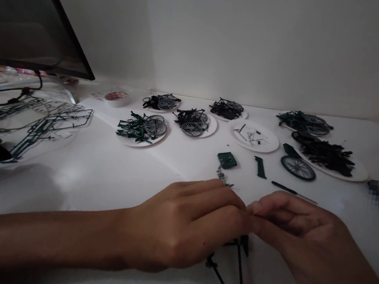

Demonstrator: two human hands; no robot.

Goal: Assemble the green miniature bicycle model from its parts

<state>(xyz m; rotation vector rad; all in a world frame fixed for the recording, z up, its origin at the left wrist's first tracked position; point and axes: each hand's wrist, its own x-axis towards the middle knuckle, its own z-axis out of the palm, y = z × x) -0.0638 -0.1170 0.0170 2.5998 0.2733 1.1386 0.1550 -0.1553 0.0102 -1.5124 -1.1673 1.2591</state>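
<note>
My left hand (pixel 194 226) is closed, its fingers curled down around the upper end of a dark model bicycle frame (pixel 240 275). The frame's thin tubes slant toward the bottom edge of the head view, below my hands. Thumb and fingertips of my right hand (pixel 299 232) are pinched together, touching the left fingertips. Whatever small piece lies between them is hidden. Just beyond my left knuckles are a small grey metallic-looking part (pixel 220 174) and a green rectangular piece (pixel 227 160).
Paper plates of model bicycle parts (pixel 139 143) line the back. One plate (pixel 270 144) carries small bits. A screwdriver (pixel 294 192), spoked wheel (pixel 298 168) and green strip (pixel 260 167) lie beyond my right hand. Left are green sprues (pixel 40 124), a tape roll (pixel 116 98) and a monitor (pixel 27 13).
</note>
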